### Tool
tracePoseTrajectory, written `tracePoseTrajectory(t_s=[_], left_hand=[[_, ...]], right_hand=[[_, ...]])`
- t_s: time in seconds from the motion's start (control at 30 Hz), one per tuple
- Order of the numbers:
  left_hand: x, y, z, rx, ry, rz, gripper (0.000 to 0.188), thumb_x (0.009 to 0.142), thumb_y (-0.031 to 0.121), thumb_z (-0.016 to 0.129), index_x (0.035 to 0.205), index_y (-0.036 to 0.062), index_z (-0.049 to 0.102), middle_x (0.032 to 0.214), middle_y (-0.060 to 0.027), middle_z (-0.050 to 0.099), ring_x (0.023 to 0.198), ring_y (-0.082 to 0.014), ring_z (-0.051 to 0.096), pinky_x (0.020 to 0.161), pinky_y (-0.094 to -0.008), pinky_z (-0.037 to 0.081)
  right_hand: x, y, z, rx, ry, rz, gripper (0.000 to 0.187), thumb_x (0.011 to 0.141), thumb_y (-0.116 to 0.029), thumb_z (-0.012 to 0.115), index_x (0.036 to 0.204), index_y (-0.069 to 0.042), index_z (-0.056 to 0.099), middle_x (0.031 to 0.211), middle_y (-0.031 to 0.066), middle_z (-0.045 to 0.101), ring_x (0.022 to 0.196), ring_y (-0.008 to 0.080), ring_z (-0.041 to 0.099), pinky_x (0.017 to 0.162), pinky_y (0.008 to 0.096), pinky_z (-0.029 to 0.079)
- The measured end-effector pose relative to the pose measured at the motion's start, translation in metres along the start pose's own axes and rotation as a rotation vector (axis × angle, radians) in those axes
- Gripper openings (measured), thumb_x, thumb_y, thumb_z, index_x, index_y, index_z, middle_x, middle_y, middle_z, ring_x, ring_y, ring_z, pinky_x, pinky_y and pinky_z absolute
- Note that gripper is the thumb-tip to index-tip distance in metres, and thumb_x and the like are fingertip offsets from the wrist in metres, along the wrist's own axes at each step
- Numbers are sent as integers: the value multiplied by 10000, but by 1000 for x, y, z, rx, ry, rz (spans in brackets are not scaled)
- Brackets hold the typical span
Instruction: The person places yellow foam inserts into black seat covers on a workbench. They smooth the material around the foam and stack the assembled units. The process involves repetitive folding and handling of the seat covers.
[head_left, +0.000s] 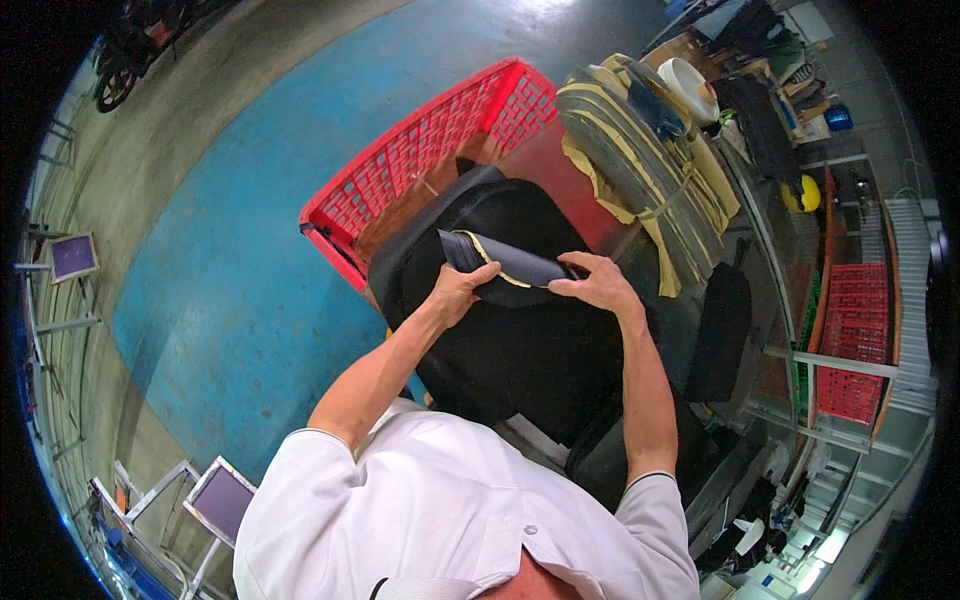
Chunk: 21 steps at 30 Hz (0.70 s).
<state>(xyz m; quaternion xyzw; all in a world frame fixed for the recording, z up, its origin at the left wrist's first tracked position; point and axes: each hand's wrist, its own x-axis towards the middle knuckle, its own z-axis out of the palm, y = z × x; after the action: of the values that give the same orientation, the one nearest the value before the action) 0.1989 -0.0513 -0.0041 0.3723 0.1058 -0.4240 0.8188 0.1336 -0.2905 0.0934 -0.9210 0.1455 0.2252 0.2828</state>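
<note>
Between my hands is a folded dark grey sheet piece point(520, 262) with a yellowish edge along its curve. My left hand point(463, 292) is closed on its left end, thumb on top. At the other end my right hand point(597, 283) pinches the dark piece, with the fingers bent over its edge. Beneath both hands lies a large black padded piece point(530, 350), rounded at its far end. It rests against a red plastic basket point(400, 160). What lies under the folded sheet is hidden.
A tied stack of grey pieces with yellow edges point(650, 170) lies at the right on a work surface, near a white spool point(688, 88). Farther right are metal rails and a red crate point(852, 340). Metal stools with purple seats point(222, 500) stand at the left.
</note>
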Motion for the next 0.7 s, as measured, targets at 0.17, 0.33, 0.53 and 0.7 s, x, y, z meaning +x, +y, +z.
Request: tracePoseTrajectory(t_s=[0.17,0.33,0.53,0.7], left_hand=[[7,-5,-8,-21,-40,7,332,807,92,726,1092,68,557,1050,-61,636,951,-216,633,816,-415,560],[5,-8,-5,-92,-62,14,333,810,132,732,1093,68,569,1057,-56,637,967,-210,629,838,-397,556],[4,-14,-5,-103,-32,29,347,802,142,741,1095,56,576,1057,-63,641,960,-203,633,823,-377,559],[0,-9,-1,-39,15,53,317,801,107,736,1079,94,584,1045,-36,642,951,-196,626,792,-373,544]], right_hand=[[2,-5,1,11,12,7,764,636,-536,748,1212,-59,595,1206,173,599,1146,332,546,992,410,411],[3,-2,6,-33,14,30,825,629,-546,752,1274,-73,545,1247,168,575,1154,339,542,1002,424,404],[8,0,4,22,15,64,842,630,-561,744,1288,-80,532,1258,168,566,1131,334,560,976,429,427],[12,-10,4,-48,19,81,782,646,-554,734,1234,-64,574,1181,181,607,1092,317,586,940,421,446]])
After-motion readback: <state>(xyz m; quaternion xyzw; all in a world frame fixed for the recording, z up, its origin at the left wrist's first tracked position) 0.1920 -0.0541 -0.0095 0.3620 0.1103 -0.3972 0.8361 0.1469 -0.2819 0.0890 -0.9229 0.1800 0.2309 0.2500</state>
